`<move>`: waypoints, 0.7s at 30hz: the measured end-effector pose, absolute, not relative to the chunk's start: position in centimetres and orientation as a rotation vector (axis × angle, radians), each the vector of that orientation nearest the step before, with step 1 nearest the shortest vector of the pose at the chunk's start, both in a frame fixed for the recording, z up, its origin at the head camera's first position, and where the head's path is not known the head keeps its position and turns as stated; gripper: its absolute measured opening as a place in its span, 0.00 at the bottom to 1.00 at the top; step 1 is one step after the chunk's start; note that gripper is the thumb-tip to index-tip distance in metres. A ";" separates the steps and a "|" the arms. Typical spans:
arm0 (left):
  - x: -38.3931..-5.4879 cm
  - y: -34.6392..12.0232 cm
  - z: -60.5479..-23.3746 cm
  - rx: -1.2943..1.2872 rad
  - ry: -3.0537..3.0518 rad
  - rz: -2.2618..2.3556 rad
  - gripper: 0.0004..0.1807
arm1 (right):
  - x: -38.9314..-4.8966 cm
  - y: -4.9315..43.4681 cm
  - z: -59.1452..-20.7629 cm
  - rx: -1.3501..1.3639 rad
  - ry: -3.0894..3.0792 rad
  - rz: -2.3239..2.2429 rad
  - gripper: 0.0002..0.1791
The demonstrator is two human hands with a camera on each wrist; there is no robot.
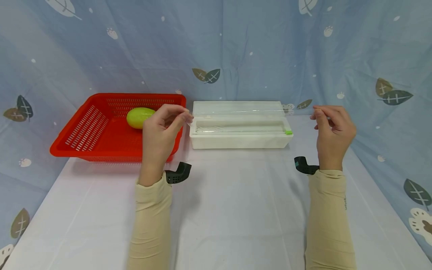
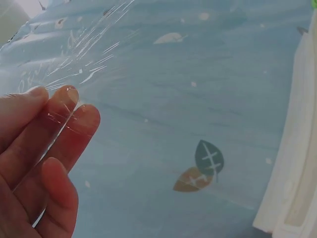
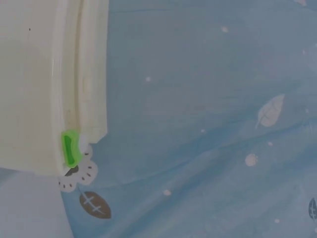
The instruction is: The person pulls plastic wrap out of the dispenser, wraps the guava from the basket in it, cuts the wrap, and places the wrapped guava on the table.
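Note:
A sheet of clear plastic wrap [image 1: 249, 111] stretches between both hands, over a white wrap dispenser [image 1: 241, 142]. My left hand [image 1: 160, 131] pinches one end of it between thumb and fingers, near the dispenser's left end. Creases in the wrap [image 2: 94, 57] run out from those fingertips in the left wrist view. At the other end, past the dispenser's right side, my right hand [image 1: 335, 127] pinches the wrap with thumb and forefinger. The right wrist view leaves that hand out but shows the dispenser's green slide cutter [image 3: 71, 148] at the end of its track.
At the left stands a red plastic basket [image 1: 111, 144] with a yellow-green fruit [image 1: 137, 118], mango-like, in it. My left hand overlaps its right side in the head view. A white cloth [image 1: 233, 210] covers the table, and a blue leaf-print curtain [image 1: 256, 48] hangs behind.

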State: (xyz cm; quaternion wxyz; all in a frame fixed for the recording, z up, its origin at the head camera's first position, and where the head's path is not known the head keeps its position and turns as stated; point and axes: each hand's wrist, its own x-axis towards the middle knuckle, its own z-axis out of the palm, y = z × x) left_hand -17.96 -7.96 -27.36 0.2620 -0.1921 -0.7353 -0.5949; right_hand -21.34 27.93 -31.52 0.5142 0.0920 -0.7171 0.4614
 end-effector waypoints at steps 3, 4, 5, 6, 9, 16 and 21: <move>-17.9 -8.0 -27.3 -0.525 -1.981 -1.606 0.09 | -21.3 27.9 -31.4 0.237 -1.709 1.117 0.07; -17.9 -8.0 -27.3 -0.527 -1.976 -1.607 0.09 | -21.2 27.8 -31.4 0.241 -1.705 1.120 0.07; -17.9 -7.9 -27.2 -0.527 -1.970 -1.610 0.09 | -21.2 27.8 -31.3 0.245 -1.701 1.124 0.07; -17.9 -7.9 -27.2 -0.527 -1.963 -1.613 0.09 | -21.2 27.8 -31.3 0.247 -1.696 1.131 0.07; -17.9 -8.0 -27.1 -0.524 -1.946 -1.631 0.09 | -21.1 27.7 -31.3 0.246 -1.687 1.147 0.07; -17.7 -8.0 -26.8 -0.547 -1.890 -1.707 0.08 | -20.9 27.6 -31.0 0.250 -1.651 1.194 0.08; -17.6 -8.0 -26.7 -0.545 -1.870 -1.720 0.08 | -20.8 27.6 -30.8 0.247 -1.635 1.205 0.08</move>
